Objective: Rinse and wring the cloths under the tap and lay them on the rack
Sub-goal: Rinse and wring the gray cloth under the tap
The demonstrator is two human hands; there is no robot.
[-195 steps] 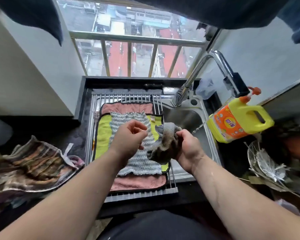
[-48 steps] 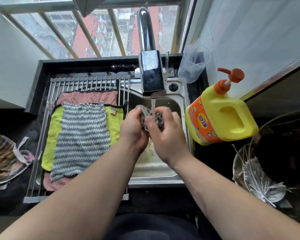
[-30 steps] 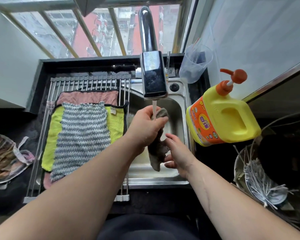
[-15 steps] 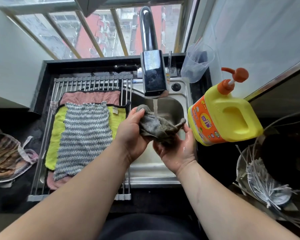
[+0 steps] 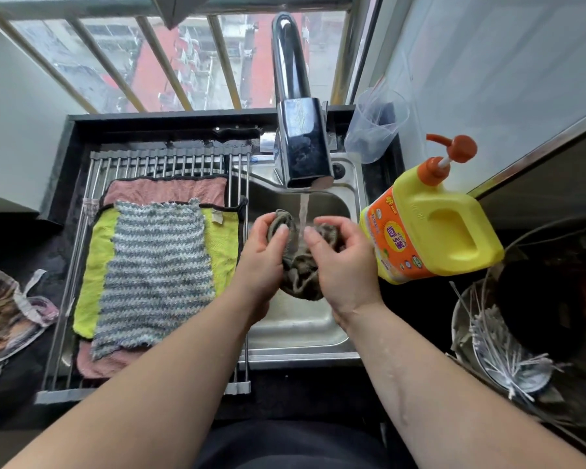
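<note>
A wet grey-brown cloth [image 5: 300, 270] is bunched between both hands over the steel sink [image 5: 301, 330]. My left hand [image 5: 263, 257] grips its left side and my right hand [image 5: 340, 262] grips its right side. Water runs from the chrome tap [image 5: 301, 154] down onto the cloth between my fingers. On the metal rack [image 5: 163, 160] to the left lie three cloths stacked flat: a pink one [image 5: 166, 189] at the bottom, a yellow-green one [image 5: 97, 265] on it, and a grey striped one [image 5: 156, 265] on top.
A yellow detergent jug [image 5: 433, 228] with an orange pump stands right of the sink. A clear plastic cup [image 5: 374, 126] sits behind it. A striped brown cloth [image 5: 0, 313] lies on the dark counter far left. A bowl of sticks [image 5: 498, 346] is at the right.
Half a second ago the cloth was spread between my hands; now both hands have closed in and bunched it under the stream.
</note>
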